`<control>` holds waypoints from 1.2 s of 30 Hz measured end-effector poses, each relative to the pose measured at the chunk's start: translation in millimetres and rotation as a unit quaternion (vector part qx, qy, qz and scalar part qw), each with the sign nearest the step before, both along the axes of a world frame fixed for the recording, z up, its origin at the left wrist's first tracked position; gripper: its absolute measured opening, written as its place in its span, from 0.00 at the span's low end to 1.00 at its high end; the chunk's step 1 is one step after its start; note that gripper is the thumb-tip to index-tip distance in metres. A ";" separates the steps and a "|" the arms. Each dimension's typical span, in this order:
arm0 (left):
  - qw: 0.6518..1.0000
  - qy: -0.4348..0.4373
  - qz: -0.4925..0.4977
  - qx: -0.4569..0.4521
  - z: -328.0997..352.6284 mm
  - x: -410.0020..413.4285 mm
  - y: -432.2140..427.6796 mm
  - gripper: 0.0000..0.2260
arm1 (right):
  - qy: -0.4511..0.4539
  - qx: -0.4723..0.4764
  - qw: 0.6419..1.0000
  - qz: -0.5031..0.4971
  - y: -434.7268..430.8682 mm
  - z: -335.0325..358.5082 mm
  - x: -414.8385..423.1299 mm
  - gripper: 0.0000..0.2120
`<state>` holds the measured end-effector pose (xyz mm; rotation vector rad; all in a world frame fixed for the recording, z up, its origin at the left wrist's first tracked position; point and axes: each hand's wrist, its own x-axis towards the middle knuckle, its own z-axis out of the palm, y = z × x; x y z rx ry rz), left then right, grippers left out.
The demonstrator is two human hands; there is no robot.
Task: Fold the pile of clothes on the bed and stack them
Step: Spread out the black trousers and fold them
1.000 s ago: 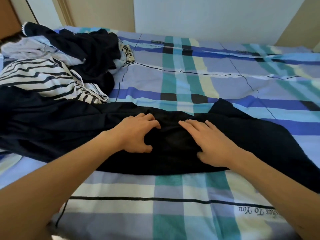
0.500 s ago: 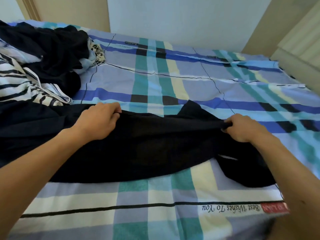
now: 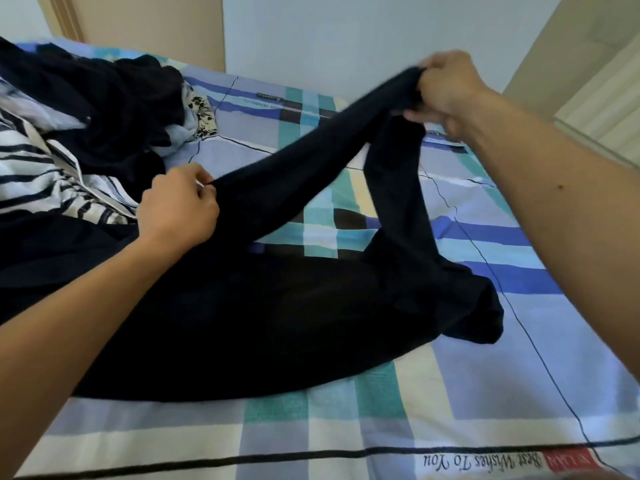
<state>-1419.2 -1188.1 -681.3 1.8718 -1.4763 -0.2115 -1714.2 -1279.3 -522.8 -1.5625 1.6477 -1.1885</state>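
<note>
A black garment [image 3: 277, 317] lies spread across the near half of the bed [image 3: 398, 403]. My left hand [image 3: 178, 206] pinches its upper edge at the left, low over the bed. Raised high at the right, my right hand [image 3: 446, 83] grips the same edge. The cloth stretches taut between the two hands, and a loose part hangs down from the right hand to the bed. A pile of unfolded clothes [image 3: 69, 133], dark, striped and floral pieces, lies at the far left of the bed.
The bed's checked blue, teal and white sheet shows bare at the right and along the near edge. A white wall [image 3: 346, 36] runs behind the bed, and a pale panel [image 3: 609, 98] stands at the far right.
My right hand has lifted the garment's edge up off the bed and away from me. My left hand still grips the edge low at the left. The view has swung to the right.
</note>
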 end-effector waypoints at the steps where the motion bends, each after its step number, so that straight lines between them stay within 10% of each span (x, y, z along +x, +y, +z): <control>1: 0.999 0.032 0.003 -0.002 0.5 2.4 -2.1 0.08 | -0.061 -0.034 0.997 0.019 -2.8 -0.6 8.2 0.15; 6: 0.986 0.153 -0.067 0.017 -6.8 7.4 -7.6 0.10 | 0.087 0.046 0.984 0.148 6.9 -45.8 0.0 0.35; 11: 0.989 -0.025 -0.143 -0.011 -15.6 -27.2 15.7 0.16 | 0.294 0.199 0.933 0.064 41.7 -139.0 -77.5 0.31; 15: 0.902 -0.147 -0.397 0.081 -39.5 -68.5 54.8 0.14 | 0.294 0.243 0.924 -0.025 81.4 -188.1 -118.7 0.34; 18: 0.821 -0.285 -0.485 0.094 -48.1 -101.0 85.1 0.23 | 0.243 0.223 0.942 -0.063 97.2 -188.5 -133.6 0.16; 25: 0.802 -0.274 -0.525 0.077 -42.8 -146.8 107.2 0.29 | -0.124 0.113 0.980 -0.112 128.9 -139.1 -185.0 0.02; 31: 0.808 -0.232 -0.540 0.050 -53.0 -165.2 109.5 0.11 | -0.361 -0.013 0.914 -0.185 161.8 -125.8 -250.2 0.08; 36: 0.776 -0.199 -0.593 0.081 -43.1 -176.0 107.5 0.08 | -0.392 -0.038 0.874 -0.284 189.3 -136.5 -303.6 0.09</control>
